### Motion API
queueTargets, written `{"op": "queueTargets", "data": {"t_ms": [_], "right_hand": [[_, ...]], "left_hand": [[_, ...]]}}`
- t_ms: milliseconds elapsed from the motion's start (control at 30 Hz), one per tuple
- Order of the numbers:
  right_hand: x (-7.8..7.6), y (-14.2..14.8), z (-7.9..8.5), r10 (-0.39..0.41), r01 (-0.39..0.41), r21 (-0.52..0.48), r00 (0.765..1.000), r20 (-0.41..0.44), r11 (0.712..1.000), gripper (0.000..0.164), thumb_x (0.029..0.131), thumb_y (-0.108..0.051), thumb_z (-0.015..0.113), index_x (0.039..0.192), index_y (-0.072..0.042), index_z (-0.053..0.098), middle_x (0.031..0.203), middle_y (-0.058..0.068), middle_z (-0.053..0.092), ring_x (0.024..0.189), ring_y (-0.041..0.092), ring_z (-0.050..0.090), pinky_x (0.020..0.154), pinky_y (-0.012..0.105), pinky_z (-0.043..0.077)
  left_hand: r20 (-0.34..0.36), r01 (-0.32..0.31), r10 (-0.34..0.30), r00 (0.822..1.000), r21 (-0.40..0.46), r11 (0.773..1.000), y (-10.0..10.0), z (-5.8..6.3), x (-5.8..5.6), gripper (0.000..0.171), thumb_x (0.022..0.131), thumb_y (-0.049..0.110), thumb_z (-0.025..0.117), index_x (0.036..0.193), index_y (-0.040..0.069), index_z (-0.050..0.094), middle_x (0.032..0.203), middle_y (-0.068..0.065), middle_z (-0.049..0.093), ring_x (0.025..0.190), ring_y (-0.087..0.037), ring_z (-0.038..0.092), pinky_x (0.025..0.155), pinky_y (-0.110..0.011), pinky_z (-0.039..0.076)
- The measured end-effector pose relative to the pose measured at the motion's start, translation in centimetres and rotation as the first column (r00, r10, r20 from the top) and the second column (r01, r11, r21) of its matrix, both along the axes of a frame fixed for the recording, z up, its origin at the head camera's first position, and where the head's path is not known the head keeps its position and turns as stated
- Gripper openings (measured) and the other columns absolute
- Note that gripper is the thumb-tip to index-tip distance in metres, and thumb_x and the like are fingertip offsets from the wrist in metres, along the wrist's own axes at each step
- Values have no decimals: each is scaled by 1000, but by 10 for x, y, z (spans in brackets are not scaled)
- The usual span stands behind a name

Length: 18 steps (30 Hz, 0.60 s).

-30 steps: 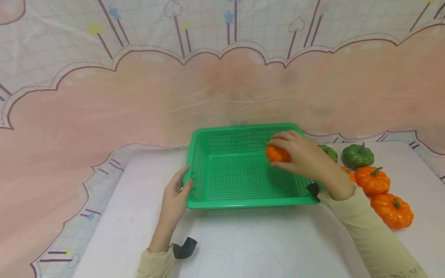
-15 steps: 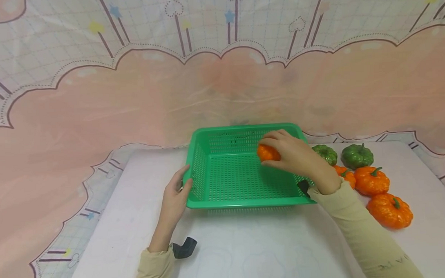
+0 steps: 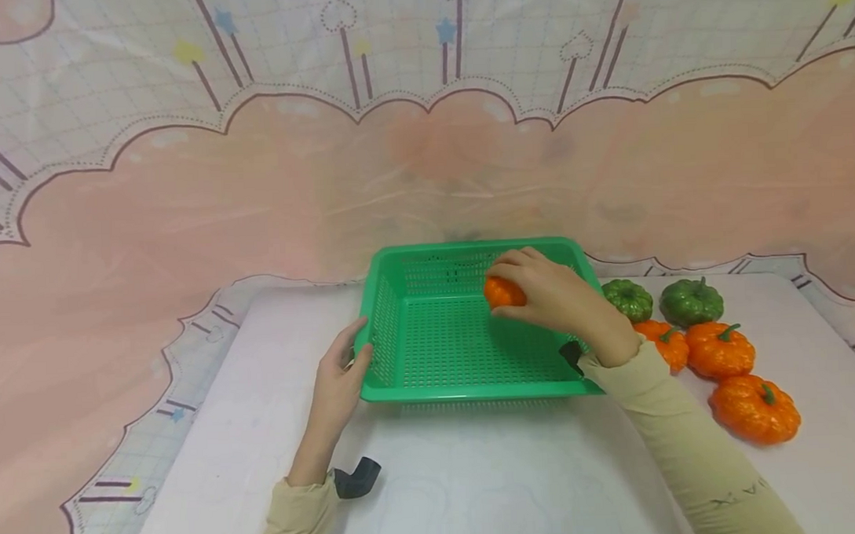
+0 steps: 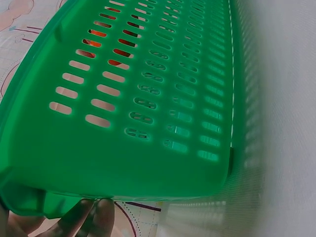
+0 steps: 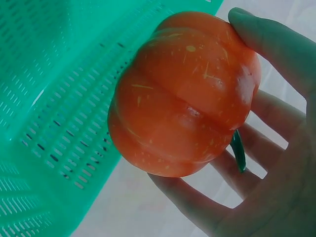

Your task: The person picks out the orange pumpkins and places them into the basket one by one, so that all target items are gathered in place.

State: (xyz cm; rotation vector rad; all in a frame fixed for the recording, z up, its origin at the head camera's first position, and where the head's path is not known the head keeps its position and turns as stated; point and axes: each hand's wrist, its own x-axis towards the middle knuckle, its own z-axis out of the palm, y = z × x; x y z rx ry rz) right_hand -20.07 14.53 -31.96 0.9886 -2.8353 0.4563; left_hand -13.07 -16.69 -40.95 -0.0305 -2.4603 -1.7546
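Observation:
My right hand (image 3: 548, 290) grips a small orange pumpkin (image 3: 503, 291) over the inside of a green plastic basket (image 3: 481, 391). In the right wrist view the fingers and thumb curve round the pumpkin (image 5: 182, 98), whose green stem (image 5: 238, 150) points toward the palm. My left hand (image 3: 338, 380) holds the basket's left rim, with the thumb at its top edge. The left wrist view has the fingertips (image 4: 102, 215) of that hand against the outside of the basket wall (image 4: 113, 168), under the rim. The basket's floor shows bare slotted mesh.
Right of the basket lie two green pumpkins (image 3: 692, 302) and several orange pumpkins (image 3: 755, 409), close together on the white table (image 3: 477, 485). A patterned cloth (image 3: 424, 165) hangs behind the table. A black wrist mount (image 3: 358, 478) juts from the left sleeve.
My right hand has carried the orange pumpkin leftward over the basket, away from its right side. My left hand stays at the left rim, and the basket has not moved.

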Motion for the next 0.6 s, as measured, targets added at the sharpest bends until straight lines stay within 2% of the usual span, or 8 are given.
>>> {"op": "queueTargets", "data": {"t_ms": [333,600], "right_hand": [[-10,-9,-6,-17,19,-20,997,70,1000,54,85,-37,79,130,-10,64,135,10,57,123,30,50,85,48,57],[-18,-18,-14,12,-3,-61,990,143,998,52,87,-34,78,130,-9,63,136,11,55,121,30,51,84,44,58]], "left_hand": [[-4,-5,5,1000,2,1000,0,-1,0,46,104,15,51,149,10,43,156,-15,38,144,-37,36,112,-52,40],[-21,4,-3,1000,16,1000,0,-1,0,45,104,15,51,148,9,44,155,-16,40,143,-37,38,111,-51,42]]}}
